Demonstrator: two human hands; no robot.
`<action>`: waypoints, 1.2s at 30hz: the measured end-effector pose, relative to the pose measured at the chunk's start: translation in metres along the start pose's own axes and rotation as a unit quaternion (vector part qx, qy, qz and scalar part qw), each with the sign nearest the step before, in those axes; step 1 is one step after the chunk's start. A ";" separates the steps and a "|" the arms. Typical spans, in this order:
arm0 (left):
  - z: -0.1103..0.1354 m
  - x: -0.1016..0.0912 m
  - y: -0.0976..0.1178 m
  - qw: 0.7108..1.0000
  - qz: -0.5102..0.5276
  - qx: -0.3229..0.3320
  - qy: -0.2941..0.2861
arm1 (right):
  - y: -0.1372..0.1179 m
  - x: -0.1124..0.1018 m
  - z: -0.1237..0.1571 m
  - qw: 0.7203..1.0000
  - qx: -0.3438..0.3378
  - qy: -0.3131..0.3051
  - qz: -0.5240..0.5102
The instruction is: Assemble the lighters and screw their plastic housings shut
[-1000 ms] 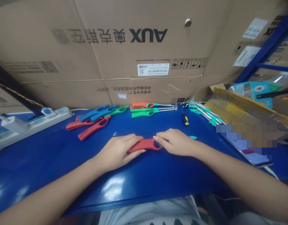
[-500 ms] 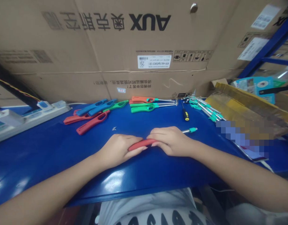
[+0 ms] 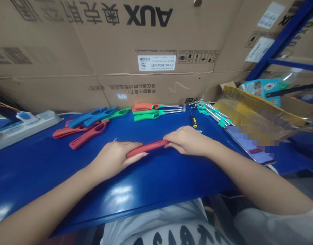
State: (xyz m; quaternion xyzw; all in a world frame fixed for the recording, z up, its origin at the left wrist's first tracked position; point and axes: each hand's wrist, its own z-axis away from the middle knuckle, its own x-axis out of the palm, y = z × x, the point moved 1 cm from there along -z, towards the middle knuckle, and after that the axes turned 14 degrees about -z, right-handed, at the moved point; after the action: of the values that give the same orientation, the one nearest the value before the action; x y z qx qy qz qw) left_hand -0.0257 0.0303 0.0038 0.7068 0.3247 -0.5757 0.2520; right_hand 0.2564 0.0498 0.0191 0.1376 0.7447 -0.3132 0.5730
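Both hands hold one red plastic lighter handle (image 3: pixel 148 148) just above the blue table (image 3: pixel 156 177). My left hand (image 3: pixel 115 158) is closed round its near left end, fingers over the top. My right hand (image 3: pixel 187 140) is closed round its right end, which is hidden under the fingers. The handle lies almost level, its right end slightly higher. Behind my right hand a small teal piece (image 3: pixel 199 131) peeks out.
Loose red, blue and green handles (image 3: pixel 90 124) lie at the back left. Finished lighters with metal rods (image 3: pixel 156 111) sit at the back centre, more rods with teal parts (image 3: pixel 214 115) and a yellow-handled screwdriver (image 3: pixel 193 121) to their right. Cardboard boxes (image 3: pixel 120 51) wall the back; a power strip (image 3: pixel 21 126) lies left.
My right hand has slid over and closed on the handle's right end, covering its loop. The handle turned onto its edge. The metal rod with the teal tip is now mostly hidden.
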 end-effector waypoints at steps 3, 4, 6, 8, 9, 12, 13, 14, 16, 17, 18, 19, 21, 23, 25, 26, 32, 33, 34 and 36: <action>0.000 0.002 0.002 1.000 0.002 -0.005 0.000 | -0.003 0.005 0.000 1.000 0.000 -0.003 0.026; -0.001 0.002 0.003 1.000 0.000 -0.003 0.005 | -0.006 0.007 -0.001 0.999 0.000 -0.006 0.034; -0.001 0.003 0.007 1.000 -0.005 0.006 0.014 | -0.010 0.010 -0.002 0.999 -0.003 -0.013 0.047; 0.000 0.004 0.011 1.000 -0.004 0.013 0.017 | -0.015 0.012 -0.003 0.999 -0.010 -0.018 0.050; 0.000 0.004 0.012 1.000 -0.002 0.014 0.017 | -0.016 0.012 -0.004 0.999 -0.013 -0.020 0.047; 0.000 0.005 0.012 1.000 -0.003 0.008 0.014 | -0.015 0.010 -0.005 0.999 -0.010 -0.012 0.035; 0.000 0.005 0.011 1.000 -0.007 0.001 0.012 | -0.013 0.008 -0.004 0.999 -0.009 -0.005 0.036; 0.000 0.005 0.009 1.000 -0.013 -0.008 0.009 | -0.009 0.005 -0.004 0.999 -0.007 0.003 0.041; -0.002 0.005 0.005 0.999 -0.020 -0.033 0.005 | 0.000 -0.002 -0.002 0.998 -0.002 0.020 0.067; -0.002 0.004 0.003 0.999 -0.020 -0.048 0.005 | 0.006 -0.005 -0.001 0.996 0.008 0.029 0.084; -0.003 0.004 0.002 0.998 -0.017 -0.063 0.004 | 0.012 -0.009 0.001 0.994 0.024 0.038 0.101; -0.004 0.004 0.000 0.997 -0.013 -0.078 0.003 | 0.018 -0.013 0.003 0.992 0.038 0.045 0.114; -0.005 0.003 -0.002 0.995 -0.005 -0.104 0.001 | 0.029 -0.021 0.006 0.988 0.061 0.056 0.128; -0.005 0.003 -0.002 0.993 -0.002 -0.117 -0.001 | 0.036 -0.027 0.008 0.986 0.080 0.065 0.130; -0.005 0.002 -0.003 0.992 0.000 -0.123 -0.002 | 0.041 -0.032 0.010 0.985 0.094 0.068 0.127; -0.005 0.002 -0.003 0.992 0.002 -0.124 -0.001 | 0.042 -0.033 0.010 0.985 0.096 0.068 0.126; -0.005 0.001 -0.002 0.993 -0.006 -0.121 0.007 | 0.039 -0.033 0.009 0.992 0.043 0.067 0.103; -0.004 0.001 -0.001 0.993 -0.008 -0.118 0.007 | 0.038 -0.031 0.008 0.993 0.030 0.065 0.093; -0.004 0.001 -0.001 0.993 -0.009 -0.115 0.006 | 0.036 -0.028 0.006 0.994 0.016 0.062 0.083; -0.003 0.001 0.000 0.994 -0.007 -0.107 0.006 | 0.030 -0.020 0.004 0.996 -0.015 0.060 0.058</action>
State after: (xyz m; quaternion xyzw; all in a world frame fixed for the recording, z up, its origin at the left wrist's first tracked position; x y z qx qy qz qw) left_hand -0.0233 0.0330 0.0034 0.6770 0.3912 -0.5350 0.3201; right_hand 0.2825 0.0739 0.0278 0.1901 0.7731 -0.2592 0.5468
